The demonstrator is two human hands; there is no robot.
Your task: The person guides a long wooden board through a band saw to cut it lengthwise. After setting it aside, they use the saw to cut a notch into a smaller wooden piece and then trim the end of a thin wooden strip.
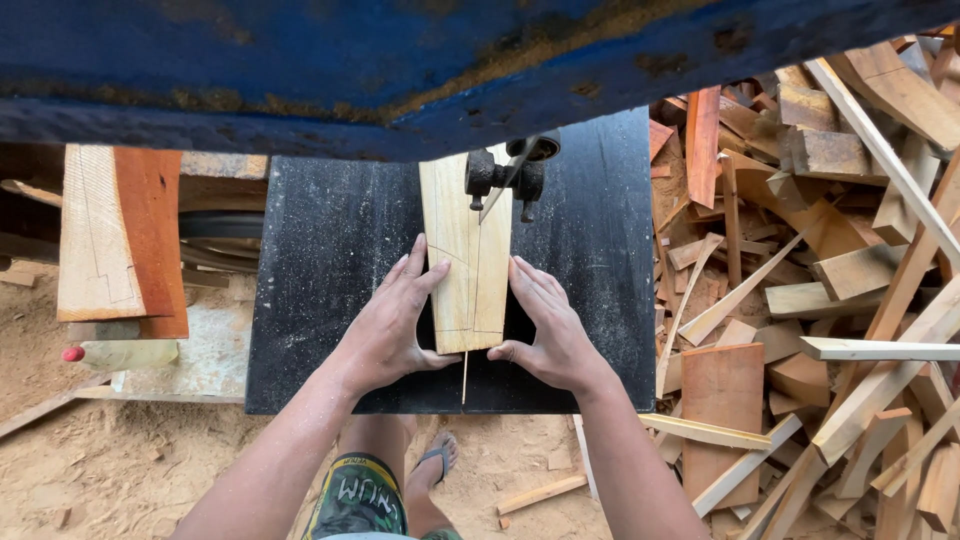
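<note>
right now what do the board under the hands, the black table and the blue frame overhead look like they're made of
Board: pale raw wood, unfinished, with visible grain and pencilled lines. Black table: probably painted metal, flat and matte, dusted with sawdust; the material under the coating can't be confirmed. Blue frame: likely painted steel, since orange-brown rust shows through along its edge. The left hand and right hand press the board's sides.

A heap of wood offcuts [800, 260] lies beside two stacked boards [120, 235].

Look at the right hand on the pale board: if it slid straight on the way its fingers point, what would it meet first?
Probably the black blade guide, just ahead of the right hand along the pale board; its height above the board is unclear.
</note>
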